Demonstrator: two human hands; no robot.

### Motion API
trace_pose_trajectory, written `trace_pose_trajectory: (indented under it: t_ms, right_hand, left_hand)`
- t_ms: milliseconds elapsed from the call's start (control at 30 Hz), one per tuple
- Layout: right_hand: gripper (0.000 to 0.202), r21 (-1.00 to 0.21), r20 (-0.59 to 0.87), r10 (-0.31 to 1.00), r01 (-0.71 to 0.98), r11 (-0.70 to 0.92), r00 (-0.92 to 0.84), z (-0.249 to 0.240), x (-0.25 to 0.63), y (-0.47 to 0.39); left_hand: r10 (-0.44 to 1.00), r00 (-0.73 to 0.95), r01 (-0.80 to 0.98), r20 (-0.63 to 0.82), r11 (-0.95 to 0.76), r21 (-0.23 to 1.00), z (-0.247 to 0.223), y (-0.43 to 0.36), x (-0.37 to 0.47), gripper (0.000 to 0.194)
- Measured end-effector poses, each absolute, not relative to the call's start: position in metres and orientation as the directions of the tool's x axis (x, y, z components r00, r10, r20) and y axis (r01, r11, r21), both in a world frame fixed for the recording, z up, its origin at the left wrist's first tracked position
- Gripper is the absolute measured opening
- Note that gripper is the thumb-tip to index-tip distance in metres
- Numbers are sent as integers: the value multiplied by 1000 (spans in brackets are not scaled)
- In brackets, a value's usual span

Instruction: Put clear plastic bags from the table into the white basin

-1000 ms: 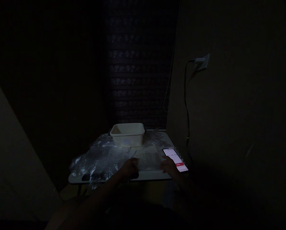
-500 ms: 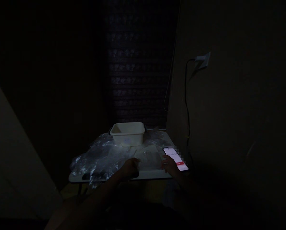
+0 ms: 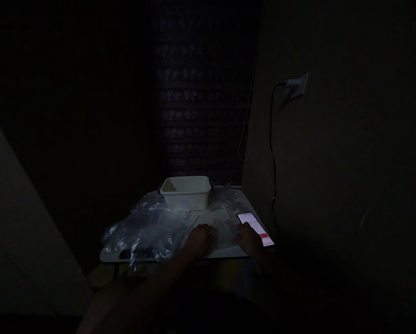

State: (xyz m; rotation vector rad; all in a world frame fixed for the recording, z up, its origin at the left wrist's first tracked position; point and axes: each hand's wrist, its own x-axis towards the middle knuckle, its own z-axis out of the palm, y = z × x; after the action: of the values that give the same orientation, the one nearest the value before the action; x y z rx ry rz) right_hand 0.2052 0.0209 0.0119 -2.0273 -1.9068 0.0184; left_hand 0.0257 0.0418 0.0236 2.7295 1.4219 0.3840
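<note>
In dim light, a clear plastic bag [image 3: 224, 232] lies near the front right of a small white table [image 3: 229, 253]. My left hand [image 3: 199, 240] is at the bag's left side with its fingers curled closed. At the bag's right side is my right hand [image 3: 248, 239], also with curled fingers, overlapping the lower left of a lit phone [image 3: 258, 227]. Both hands seem to pinch the bag's edges, though the fingertips are too dark to make out fully. Crumpled clear plastic [image 3: 141, 229] covers the table's left part.
A white tub [image 3: 187, 199] with dark handles stands at the back of the table. Beyond it hangs a dark blind [image 3: 197, 116] with a cord. A black cable [image 3: 271, 139] runs down the right wall from an outlet [image 3: 300, 86].
My left hand has moved right and slightly up, onto the bag's left part, and its fingers are more curled. My right hand has closed more and shifted slightly.
</note>
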Motion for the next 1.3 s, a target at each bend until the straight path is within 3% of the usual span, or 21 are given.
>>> trace_pose_trajectory:
  t_ms: [267,533,733,933,1133,1300]
  right_hand:
    - [35,-105,310,921,954,281,-237,-8,196,27]
    - [43,-80,313,921,959,270,-233,-36,190,20]
    - [51,-58,276,941,973,222,-198,-27,186,16]
    - [41,-65,324,885,925,374,-335,-2,187,32]
    - [40,-123,325,830,851,511,-452,-11,179,46]
    - [43,-82,309,839,866,494,-449,-23,180,45]
  left_hand:
    - [821,558,820,125,-568,72,1,31,64,49]
    - [844,531,846,68,-533,10,-11,39,55,49]
    - [874,479,878,82,-479,-25,-13,42,47,53]
    - [855,512,856,87,-516,36,-4,48,56,51]
    - [841,539,840,51,-541,43,-9,47,69,49]
    - [838,536,842,98,-539,5,-17,45,67,51]
